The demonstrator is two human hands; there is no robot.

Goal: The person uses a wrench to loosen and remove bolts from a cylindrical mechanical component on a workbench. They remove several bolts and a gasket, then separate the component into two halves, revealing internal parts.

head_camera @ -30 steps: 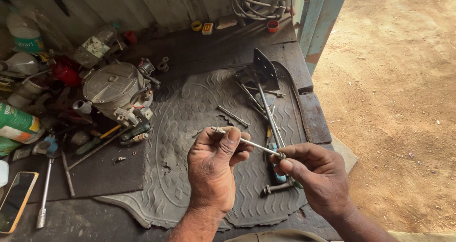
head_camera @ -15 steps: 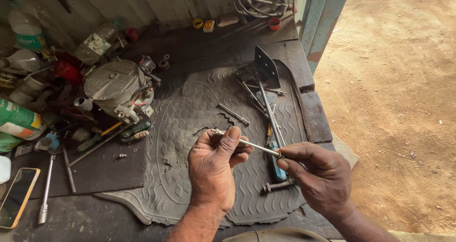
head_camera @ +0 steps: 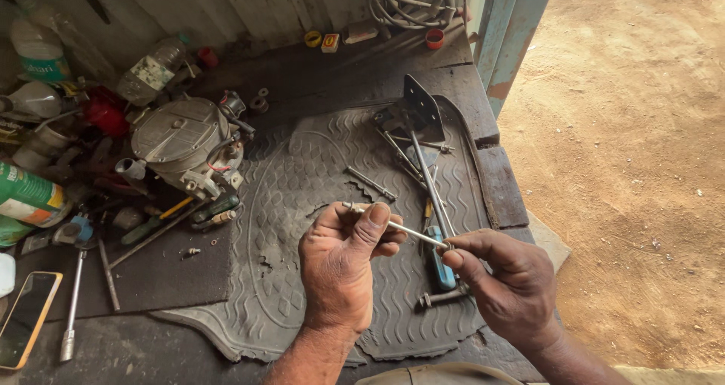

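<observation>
Over a worn rubber mat (head_camera: 302, 204), both hands on a thin metal rod (head_camera: 411, 231).

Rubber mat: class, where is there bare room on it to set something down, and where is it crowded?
The rubber mat is bare between the metal housing and the long rods, above the left hand. The left bench edge around the phone and bottles is crowded.

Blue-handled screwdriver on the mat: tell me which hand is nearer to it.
Right. The right hand hovers just over the blue-handled screwdriver, pinching one end of a thin metal rod. The left hand grips the rod's other end, farther to the left.
</observation>
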